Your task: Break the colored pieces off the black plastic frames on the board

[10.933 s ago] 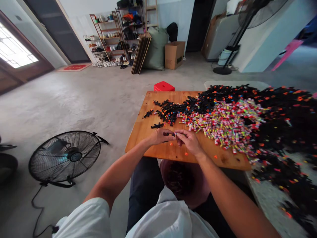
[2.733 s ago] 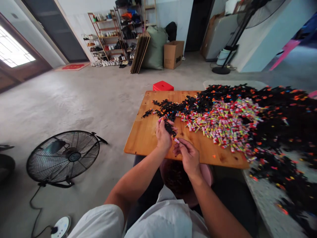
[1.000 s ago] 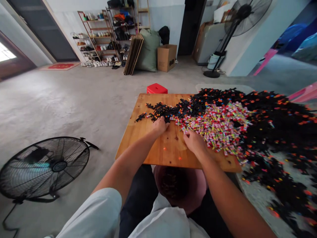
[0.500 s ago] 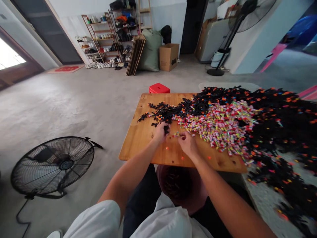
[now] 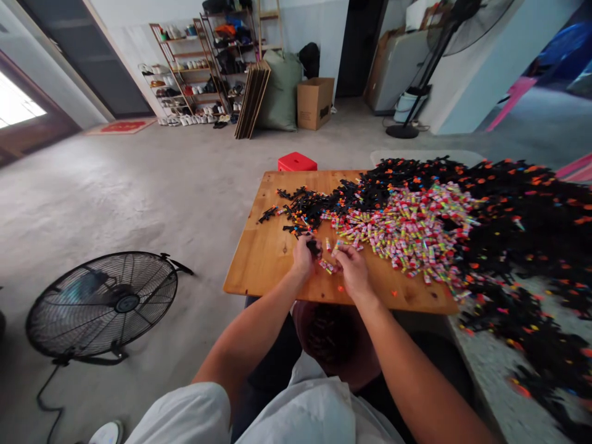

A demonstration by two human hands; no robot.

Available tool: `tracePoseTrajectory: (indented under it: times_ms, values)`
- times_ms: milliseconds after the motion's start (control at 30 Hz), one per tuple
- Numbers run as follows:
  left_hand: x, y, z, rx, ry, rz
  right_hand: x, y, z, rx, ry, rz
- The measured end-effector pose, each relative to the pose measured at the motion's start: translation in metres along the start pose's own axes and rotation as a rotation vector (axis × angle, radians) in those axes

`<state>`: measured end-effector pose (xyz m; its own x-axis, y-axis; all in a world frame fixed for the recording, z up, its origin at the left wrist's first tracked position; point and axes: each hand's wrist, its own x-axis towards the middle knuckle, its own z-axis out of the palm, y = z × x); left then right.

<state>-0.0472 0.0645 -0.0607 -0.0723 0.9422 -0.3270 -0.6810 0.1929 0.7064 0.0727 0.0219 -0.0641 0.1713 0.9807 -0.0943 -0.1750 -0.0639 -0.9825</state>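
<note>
My left hand is curled around a dark piece that looks like one of the black toy guns, above the wooden board. Beside it on the right, my right hand pinches a small candy-coloured tube between thumb and fingertips. A few pink and yellow tubes lie on the board between the hands. Just beyond the left hand are small black toy guns with orange and blue bits. To the right spreads a heap of the pink, white and yellow tubes.
The wooden board sits before my lap, over a dark reddish tub. A large mass of black toy guns covers the right side. A red stool stands behind the board; a floor fan is at left.
Both hands have shifted slightly towards me. Several tubes now lie on the board between them, where fewer showed before. The right fingers have come up around a tube.
</note>
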Motion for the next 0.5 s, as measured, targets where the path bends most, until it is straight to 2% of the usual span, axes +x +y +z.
tracePoseTrajectory:
  times_ms: [67, 200, 300, 500]
  values:
    - [-0.007, 0.002, 0.005, -0.024, -0.063, 0.045, -0.01, -0.006, 0.005, 0.178, -0.027, 0.028]
    - [-0.021, 0.003, 0.015, -0.087, -0.177, 0.065, -0.027, -0.013, 0.012, 0.27, -0.072, -0.01]
    - [-0.03, 0.005, 0.019, -0.133, -0.168, 0.022, -0.034, -0.013, 0.012, 0.278, -0.082, -0.025]
    - [-0.04, 0.01, 0.025, -0.106, -0.138, 0.077, -0.044, -0.012, 0.01, 0.297, -0.118, -0.029]
